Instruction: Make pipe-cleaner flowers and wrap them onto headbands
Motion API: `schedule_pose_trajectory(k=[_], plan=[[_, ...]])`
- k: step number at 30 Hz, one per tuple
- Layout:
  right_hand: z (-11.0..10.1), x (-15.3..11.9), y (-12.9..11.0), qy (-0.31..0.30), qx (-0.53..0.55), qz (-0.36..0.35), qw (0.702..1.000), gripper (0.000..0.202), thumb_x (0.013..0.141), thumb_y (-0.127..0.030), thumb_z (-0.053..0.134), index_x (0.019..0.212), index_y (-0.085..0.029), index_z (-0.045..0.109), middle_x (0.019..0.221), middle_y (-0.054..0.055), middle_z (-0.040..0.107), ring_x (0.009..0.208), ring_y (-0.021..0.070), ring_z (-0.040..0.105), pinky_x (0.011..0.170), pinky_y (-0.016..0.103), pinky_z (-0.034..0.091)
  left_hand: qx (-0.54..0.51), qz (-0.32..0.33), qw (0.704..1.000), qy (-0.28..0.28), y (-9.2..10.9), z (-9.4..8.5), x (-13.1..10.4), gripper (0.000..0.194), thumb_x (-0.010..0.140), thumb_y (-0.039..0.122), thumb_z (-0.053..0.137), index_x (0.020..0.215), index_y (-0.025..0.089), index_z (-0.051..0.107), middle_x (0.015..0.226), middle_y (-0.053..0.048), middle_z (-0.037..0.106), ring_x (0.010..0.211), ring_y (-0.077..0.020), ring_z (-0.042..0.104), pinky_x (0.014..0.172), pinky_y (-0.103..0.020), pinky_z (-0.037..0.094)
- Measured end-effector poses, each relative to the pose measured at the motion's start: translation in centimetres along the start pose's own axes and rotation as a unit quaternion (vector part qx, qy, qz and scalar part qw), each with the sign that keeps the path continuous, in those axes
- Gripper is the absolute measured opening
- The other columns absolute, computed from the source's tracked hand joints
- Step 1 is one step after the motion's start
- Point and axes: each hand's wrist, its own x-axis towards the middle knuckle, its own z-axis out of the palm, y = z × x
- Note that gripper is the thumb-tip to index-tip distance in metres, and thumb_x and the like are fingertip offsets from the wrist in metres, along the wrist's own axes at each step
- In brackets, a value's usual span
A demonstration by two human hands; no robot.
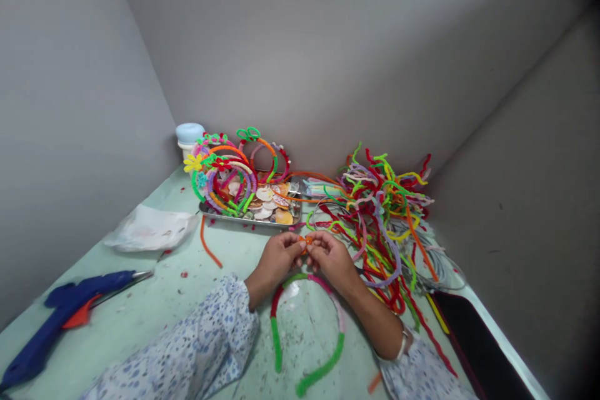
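Both of my hands meet near the middle of the table. My left hand (282, 257) and my right hand (329, 256) pinch a small orange pipe cleaner (306, 241) between the fingertips; most of it is hidden by the fingers. Just below them on the tabletop lies a headband wrapped in pipe cleaners (340, 317), with red, green, pink and pale pink sections, its two ends towards me. A loose orange pipe cleaner (209, 242) lies to the left of my hands, and a short orange piece (374, 382) is by my right sleeve.
A metal tray (253, 220) holds shells and finished colourful headbands (234, 178). Tangled pipe cleaners (382, 200) pile up at the right. A blue glue gun (65, 312) and a white plastic bag (150, 228) lie left. A blue-lidded jar (189, 135) and a dark flat object (478, 340) flank the table.
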Motion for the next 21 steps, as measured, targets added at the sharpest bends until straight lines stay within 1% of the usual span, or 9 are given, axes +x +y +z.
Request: schedule_pose_trajectory(k=[5,10,13,15,16,17,19,20,21], plan=[[0.2,0.0,0.2,0.012,0.001,-0.002,1.0,0.021,0.073,-0.026,0.057,0.093,-0.018,0.053,0.069,-0.004,0.054,0.05,0.0091,0.054,0.043,0.021,0.042,-0.023,-0.01,1.0,-0.004,0.4,0.2,0.0,0.023,0.075,0.035,0.061,0.069,0.014,0.056,0.048,0.004,0.052,0.041,-0.0064,0.041,0.044,-0.02,0.028],[0.2,0.1,0.7,0.031,-0.007,-0.02,0.999,0.02,0.076,-0.025,0.055,0.094,-0.018,0.053,0.067,-0.005,0.053,0.048,0.0087,0.052,0.045,0.021,0.042,-0.038,-0.021,0.999,0.002,1.3,0.3,-0.2,0.025,0.072,0.035,0.066,0.08,0.013,0.058,0.056,0.002,0.058,0.046,-0.0075,0.048,0.047,-0.019,0.033],[0.3,0.0,0.5,0.053,-0.028,-0.03,0.998,0.024,0.078,-0.026,0.054,0.1,-0.019,0.052,0.07,-0.004,0.055,0.051,0.01,0.055,0.047,0.022,0.044,-0.038,-0.018,0.999,-0.016,1.5,0.2,-0.3,0.028,0.071,0.035,0.068,0.088,0.013,0.059,0.06,0.002,0.06,0.049,-0.0079,0.051,0.048,-0.019,0.036],[-0.3,-0.1,-0.4,0.049,-0.083,-0.038,0.995,0.029,0.079,-0.026,0.053,0.107,-0.019,0.052,0.074,-0.001,0.059,0.057,0.0119,0.059,0.051,0.023,0.045,-0.035,-0.02,0.999,-0.017,1.4,0.1,-0.2,0.027,0.071,0.035,0.068,0.086,0.013,0.06,0.059,0.002,0.059,0.049,-0.0073,0.05,0.048,-0.018,0.035],[-0.8,-0.2,-1.2,0.04,-0.132,-0.049,0.989,0.031,0.079,-0.025,0.052,0.11,-0.019,0.053,0.079,0.001,0.063,0.062,0.0127,0.061,0.056,0.024,0.046,-0.033,-0.02,0.999,-0.01,1.3,0.0,-0.2,0.027,0.071,0.035,0.068,0.084,0.013,0.06,0.058,0.003,0.058,0.048,-0.0069,0.049,0.048,-0.018,0.035],[-1.5,-0.3,-2.1,0.037,-0.196,-0.065,0.978,0.031,0.078,-0.023,0.053,0.109,-0.019,0.056,0.086,0.003,0.065,0.069,0.0134,0.062,0.062,0.024,0.047,-0.033,-0.018,0.999,-0.002,1.3,0.0,-0.2,0.027,0.071,0.036,0.068,0.082,0.013,0.059,0.059,0.003,0.057,0.048,-0.0066,0.049,0.047,-0.018,0.035],[-3.5,-0.4,-3.9,0.024,-0.321,-0.079,0.944,0.024,0.079,-0.022,0.052,0.099,-0.019,0.064,0.093,0.004,0.068,0.077,0.0146,0.062,0.067,0.024,0.044,-0.036,-0.01,0.999,0.006,1.3,-0.1,-0.2,0.027,0.072,0.037,0.067,0.082,0.014,0.059,0.064,0.002,0.06,0.048,-0.0063,0.05,0.047,-0.018,0.036],[-4.7,-0.4,-4.7,0.016,-0.37,-0.062,0.927,0.021,0.08,-0.022,0.049,0.093,-0.02,0.066,0.088,0.003,0.069,0.073,0.0141,0.061,0.064,0.024,0.042,-0.04,-0.008,0.999,0.006,1.3,-0.1,-0.3,0.028,0.072,0.038,0.067,0.083,0.014,0.058,0.068,0.0,0.062,0.048,-0.0063,0.051,0.046,-0.018,0.036],[-5.8,-0.4,-5.4,-0.007,-0.412,-0.04,0.91,0.022,0.082,-0.023,0.047,0.09,-0.02,0.067,0.082,0.002,0.069,0.068,0.0136,0.061,0.061,0.023,0.04,-0.043,-0.008,0.999,0.006,1.4,0.0,-0.3,0.028,0.073,0.039,0.066,0.084,0.014,0.058,0.072,-0.001,0.064,0.049,-0.0065,0.052,0.045,-0.018,0.035]])
